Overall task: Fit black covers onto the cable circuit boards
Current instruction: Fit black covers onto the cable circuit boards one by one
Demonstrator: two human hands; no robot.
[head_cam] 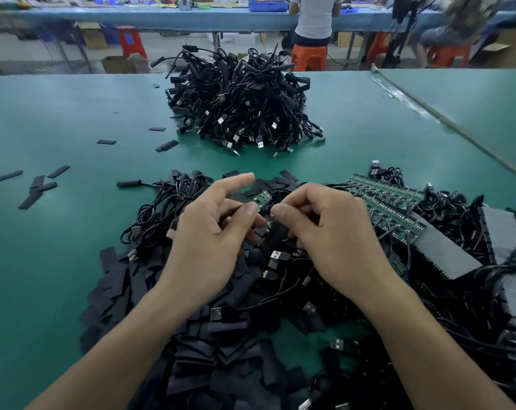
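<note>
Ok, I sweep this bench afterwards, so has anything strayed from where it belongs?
Yes. Several loose black covers lie scattered on the green table, left of and apart from the heap of covers. A crumpled clear strip also lies along the table seam at the right.

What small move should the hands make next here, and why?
Probably take a black cover from the pile below and slide it over the green circuit board. The board shows bare, held at the thumb tip of the left hand, and the right hand pinches close beside it; what it pinches is unclear.
</note>
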